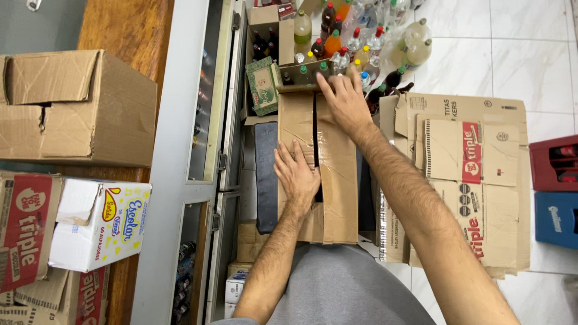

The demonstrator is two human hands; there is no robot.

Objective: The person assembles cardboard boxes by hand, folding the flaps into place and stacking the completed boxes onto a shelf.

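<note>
A brown cardboard box stands on the floor in front of me, its top flaps folded nearly together with a dark slit between them. My left hand lies flat on the left flap near the slit, fingers spread. My right hand presses on the far end of the right flap, fingers reaching over the box's far edge. Neither hand holds anything.
Several bottles crowd the floor beyond the box. A flattened carton lies to the right, with red and blue crates at the edge. On the left runs a glass counter bearing cardboard boxes.
</note>
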